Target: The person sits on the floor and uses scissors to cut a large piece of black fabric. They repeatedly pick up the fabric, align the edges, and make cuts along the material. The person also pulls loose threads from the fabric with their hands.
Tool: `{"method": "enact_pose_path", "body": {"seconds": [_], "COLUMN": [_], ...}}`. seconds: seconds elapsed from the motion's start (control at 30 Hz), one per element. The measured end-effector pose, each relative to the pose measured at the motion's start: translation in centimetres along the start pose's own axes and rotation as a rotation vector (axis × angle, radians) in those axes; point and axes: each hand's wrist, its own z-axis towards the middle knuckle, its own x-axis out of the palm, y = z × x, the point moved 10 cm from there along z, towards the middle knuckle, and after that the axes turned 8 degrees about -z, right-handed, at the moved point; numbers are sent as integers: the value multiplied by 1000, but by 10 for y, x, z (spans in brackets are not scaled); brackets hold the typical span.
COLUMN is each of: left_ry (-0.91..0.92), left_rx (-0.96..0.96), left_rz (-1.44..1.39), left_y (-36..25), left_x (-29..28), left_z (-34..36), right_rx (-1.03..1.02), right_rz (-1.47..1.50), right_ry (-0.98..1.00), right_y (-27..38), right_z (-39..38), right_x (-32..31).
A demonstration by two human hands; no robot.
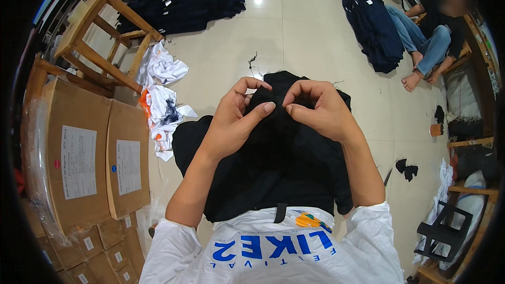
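In front of my lap, my left hand [236, 113] pinches a fold of black cloth [263, 96] between thumb and fingers. Just right of that fold, my right hand [321, 108] has its thumb and forefinger pressed together. Whatever lies in that pinch is too small to make out. More black fabric [286, 80] spreads below and beyond both hands, over my legs. Against my dark clothing its lower outline is hard to tell apart.
Cardboard boxes [128, 189] and a wooden stool [93, 58] stand at left, beside crumpled white cloths [164, 68]. Stacks of dark garments [184, 2] lie far left and far right. A person [439, 39] sits barefoot at right. A black plastic stool [447, 231] is near right.
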Motion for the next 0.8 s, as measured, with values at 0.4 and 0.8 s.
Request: {"method": "enact_pose_path", "body": {"seconds": [0.4,0.8], "left_ry": [107,152], "left_rx": [-81,-157], "left_rz": [256,213], "left_y": [5,30], "left_x": [7,3], "left_z": [1,4], "right_rx": [118,156], "right_rz": [13,141], "right_ry": [119,117], "right_y": [-26,-41], "right_z": [-14,-20], "right_x": [13,17]}}
